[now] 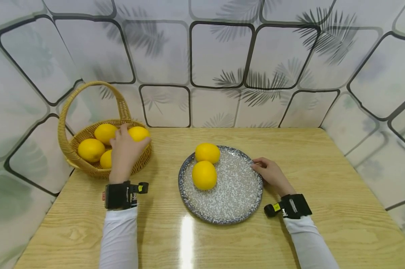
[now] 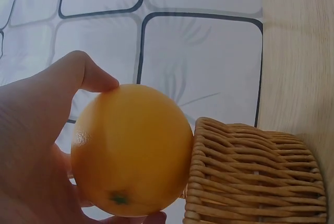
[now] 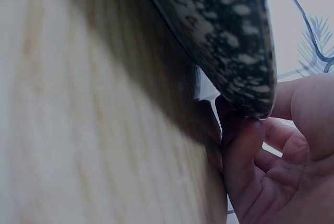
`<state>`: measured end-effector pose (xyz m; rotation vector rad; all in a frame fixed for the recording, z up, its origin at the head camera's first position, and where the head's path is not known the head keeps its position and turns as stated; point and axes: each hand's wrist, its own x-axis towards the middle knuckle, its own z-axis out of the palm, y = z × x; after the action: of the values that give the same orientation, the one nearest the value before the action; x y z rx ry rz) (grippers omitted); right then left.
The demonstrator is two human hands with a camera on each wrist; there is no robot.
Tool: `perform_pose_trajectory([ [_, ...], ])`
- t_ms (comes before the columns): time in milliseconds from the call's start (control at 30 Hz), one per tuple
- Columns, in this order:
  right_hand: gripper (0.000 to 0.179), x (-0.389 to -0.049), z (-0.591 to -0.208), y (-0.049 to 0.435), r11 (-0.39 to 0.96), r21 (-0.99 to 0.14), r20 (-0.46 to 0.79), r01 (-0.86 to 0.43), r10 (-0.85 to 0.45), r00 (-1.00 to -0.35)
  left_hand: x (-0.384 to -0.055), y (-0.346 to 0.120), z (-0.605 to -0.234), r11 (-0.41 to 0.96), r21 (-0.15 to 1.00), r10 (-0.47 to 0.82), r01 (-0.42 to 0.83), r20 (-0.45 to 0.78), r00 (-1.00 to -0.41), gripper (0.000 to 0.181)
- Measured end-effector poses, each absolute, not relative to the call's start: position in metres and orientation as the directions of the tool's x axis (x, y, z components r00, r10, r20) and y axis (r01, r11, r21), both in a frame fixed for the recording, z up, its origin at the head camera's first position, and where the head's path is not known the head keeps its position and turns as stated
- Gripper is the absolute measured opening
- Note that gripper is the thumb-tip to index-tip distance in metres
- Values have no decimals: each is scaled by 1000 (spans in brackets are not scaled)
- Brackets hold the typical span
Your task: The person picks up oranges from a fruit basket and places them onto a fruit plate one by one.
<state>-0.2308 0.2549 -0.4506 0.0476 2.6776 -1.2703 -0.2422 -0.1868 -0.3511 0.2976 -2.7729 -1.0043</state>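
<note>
My left hand (image 1: 124,151) grips an orange (image 2: 130,145) over the right side of a wicker basket (image 1: 140,164). In the left wrist view the thumb is on one side of the orange and fingertips show at its lower edge; its green stem mark faces the camera. Other yellow fruits (image 1: 91,150) lie in the basket, partly covered by the hand. My right hand (image 1: 272,175) pinches the right rim of a speckled grey plate (image 1: 236,194), with fingers under the edge in the right wrist view. Two yellow fruits (image 1: 204,175) rest on the plate's left side, one behind the other.
The basket's tall arched handle (image 1: 64,112) rises on the left. Behind the wooden table (image 1: 162,239) stands a wall covering (image 1: 219,56) with a tile and leaf pattern, which also runs along both sides. A bright reflection lies on the tabletop in front.
</note>
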Motion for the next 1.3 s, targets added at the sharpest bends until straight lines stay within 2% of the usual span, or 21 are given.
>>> perform_pose_trajectory([
  [633, 46, -231, -451, 255, 639, -762, -174, 107, -43, -984, -236, -142, -335, 842, 539, -145, 30, 279, -949, 75],
  [1000, 47, -232, -451, 256, 637, -763, -176, 112, -37, -984, -232, -98, -336, 864, 449, 26, 229, 413, -910, 72],
  [1300, 46, -233, -450, 255, 632, -763, -199, 134, -33, -979, -224, -60, -338, 847, 401, 147, 349, 454, -879, 69],
])
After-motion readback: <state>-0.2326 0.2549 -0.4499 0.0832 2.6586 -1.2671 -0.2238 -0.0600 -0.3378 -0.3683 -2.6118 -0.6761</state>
